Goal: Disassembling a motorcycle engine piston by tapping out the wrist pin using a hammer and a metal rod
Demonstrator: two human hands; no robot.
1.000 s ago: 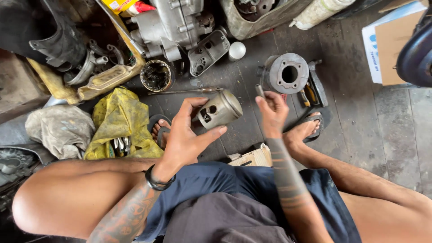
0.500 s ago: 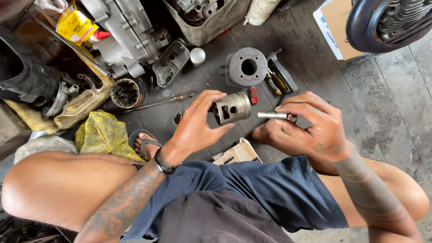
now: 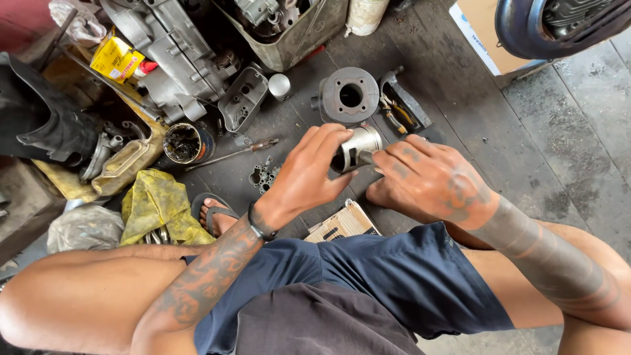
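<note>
So compared to half a second back, the hands have come together. The left hand [image 3: 309, 174] is curled round the metal piston [image 3: 357, 148] same as before, fingers wrapped over its top. The right hand [image 3: 424, 177] was off to one side holding a short steel pin out in the open; now it's pressed right up against the piston's side, fingers closed in, and the pin is basically gone from sight behind them. I can't tell if it's in the piston or just tucked in the hand. The view has also dropped and shifted a bit.

Using the piston as the anchor, going left to right: far left of it sits a yellow rag [image 3: 158, 204], with a grimy grease tin [image 3: 184, 142] just above that. A screwdriver [image 3: 230, 154] lies on the floor between the tin and the piston. A sandalled foot [image 3: 213, 213] is down-left of the piston. Directly behind the piston is the round cylinder barrel [image 3: 348, 95], and a small cardboard box [image 3: 345, 223] lies just below it, half hidden by the shorts.

Top right, a tyre [image 3: 559, 23] is cut off by the edge.
</note>
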